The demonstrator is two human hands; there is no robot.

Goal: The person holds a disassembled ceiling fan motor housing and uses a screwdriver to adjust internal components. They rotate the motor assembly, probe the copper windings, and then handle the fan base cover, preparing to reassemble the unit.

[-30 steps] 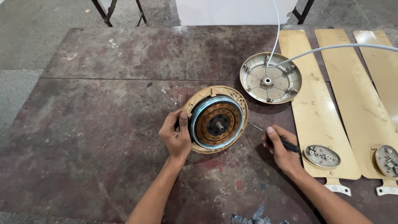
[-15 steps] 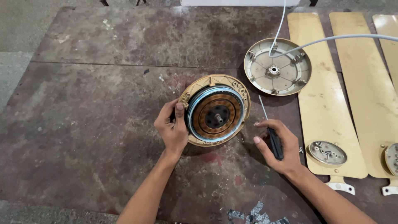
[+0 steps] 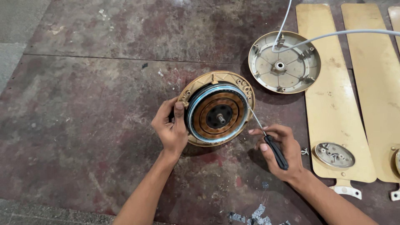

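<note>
Left hand (image 3: pixel 170 128) grips the round gold-rimmed motor (image 3: pixel 216 109); right hand (image 3: pixel 278 151) clasps a black-handled screwdriver (image 3: pixel 271 143).

A dark, reddish-brown stained surface (image 3: pixel 83 125) fills the view, scuffed and blotchy, with a thin seam running across its far part. Grey concrete floor (image 3: pixel 16 29) shows past its left edge. Light is even and soft.

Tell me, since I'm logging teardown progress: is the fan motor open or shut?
Open: the fan motor shows bare copper windings, and its cover lies apart.
</note>
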